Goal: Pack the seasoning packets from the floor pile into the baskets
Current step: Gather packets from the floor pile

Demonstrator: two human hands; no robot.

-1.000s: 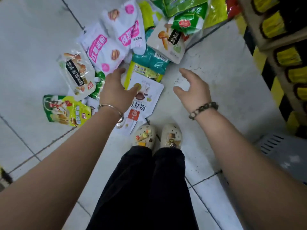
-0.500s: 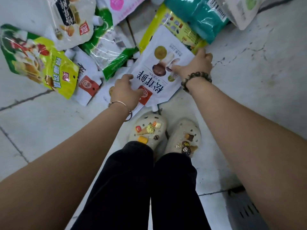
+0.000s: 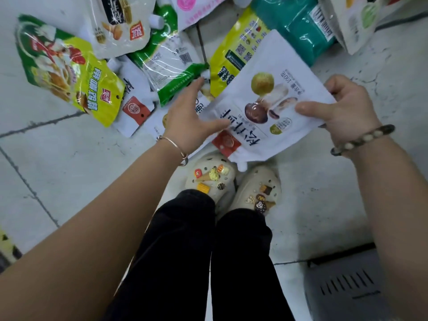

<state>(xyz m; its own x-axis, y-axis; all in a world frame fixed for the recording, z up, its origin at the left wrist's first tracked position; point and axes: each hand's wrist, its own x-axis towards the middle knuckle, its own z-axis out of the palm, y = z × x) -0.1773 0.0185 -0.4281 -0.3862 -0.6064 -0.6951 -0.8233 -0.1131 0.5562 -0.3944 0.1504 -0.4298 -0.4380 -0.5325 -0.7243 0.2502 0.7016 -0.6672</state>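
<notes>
Fingers [image 3: 310, 110] of the right hand [image 3: 347, 107] pinch the right edge of a white mushroom seasoning packet [image 3: 261, 130], whose lower corner hangs over the cream clogs [image 3: 213, 179]. The left hand [image 3: 187, 117] is spread flat, thumb touching the packet's left edge. Beyond, a yellow-green packet [image 3: 69, 66], a green packet [image 3: 166, 61] and a teal packet [image 3: 296, 26] lie on the tiled floor [image 3: 58, 170]. A grey slotted basket [image 3: 347, 286] sits at lower right.
</notes>
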